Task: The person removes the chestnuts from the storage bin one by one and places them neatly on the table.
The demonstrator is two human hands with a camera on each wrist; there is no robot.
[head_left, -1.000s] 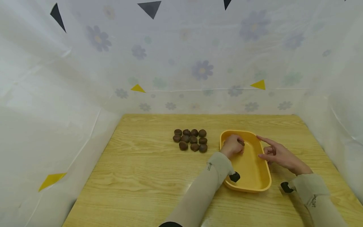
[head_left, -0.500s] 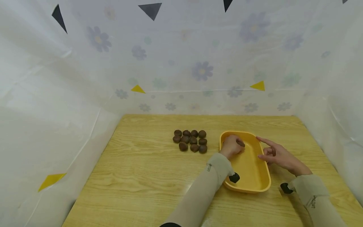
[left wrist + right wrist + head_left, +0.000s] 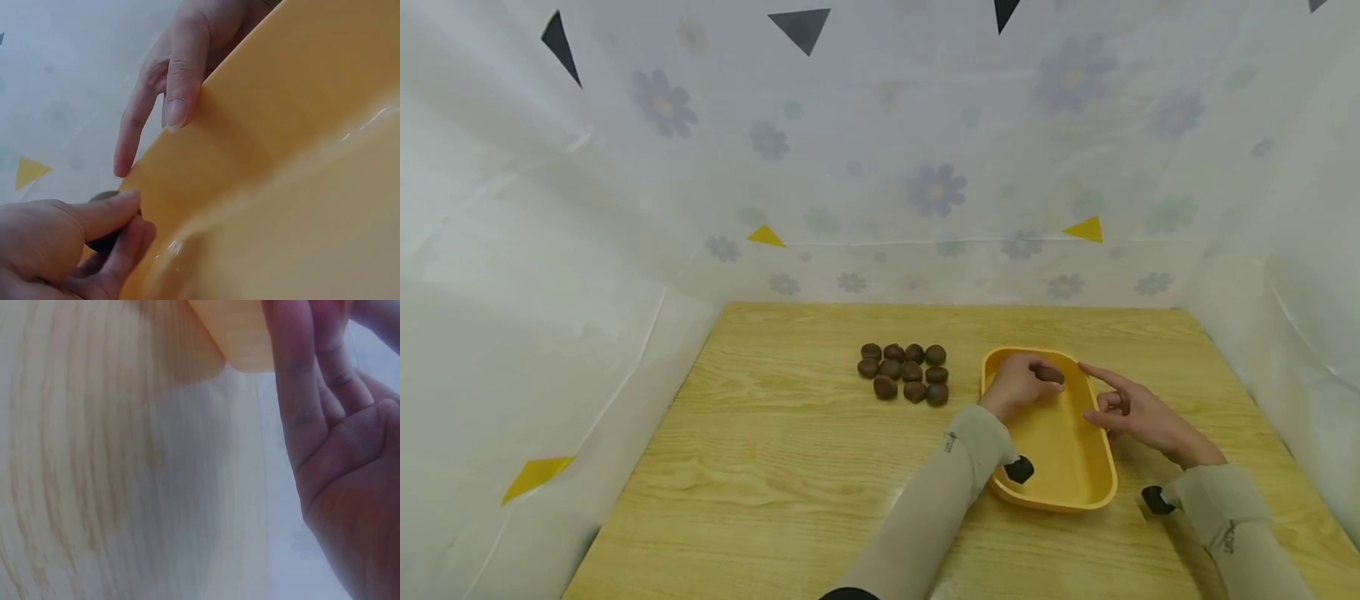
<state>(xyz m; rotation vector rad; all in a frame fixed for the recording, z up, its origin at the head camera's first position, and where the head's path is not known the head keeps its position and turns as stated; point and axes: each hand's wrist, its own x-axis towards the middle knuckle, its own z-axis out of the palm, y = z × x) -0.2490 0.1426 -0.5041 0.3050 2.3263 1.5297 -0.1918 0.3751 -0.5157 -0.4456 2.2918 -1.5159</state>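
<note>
In the head view a yellow plastic tray (image 3: 1051,454) lies on the table's right side. My left hand (image 3: 1017,387) is inside its far part, pinching a dark brown chestnut (image 3: 1051,375) between thumb and fingers. The left wrist view shows the thumb lying across this chestnut (image 3: 103,242), close to the tray wall. My right hand (image 3: 1142,417) holds the tray's right rim, thumb over the edge, index finger stretched along it and the other fingers bent outside. Left of the tray, several chestnuts (image 3: 912,372) sit in three close rows.
The wooden table (image 3: 760,467) extends left of the tray and in front of it. White sheeting (image 3: 880,150) with flowers closes off the back and sides. Yellow triangles (image 3: 766,235) are stuck to it.
My left hand has shifted slightly to the right inside the tray, bringing the chestnut nearer the far right corner. More of the chestnut shows. The right hand and the rows stay as they were.
</note>
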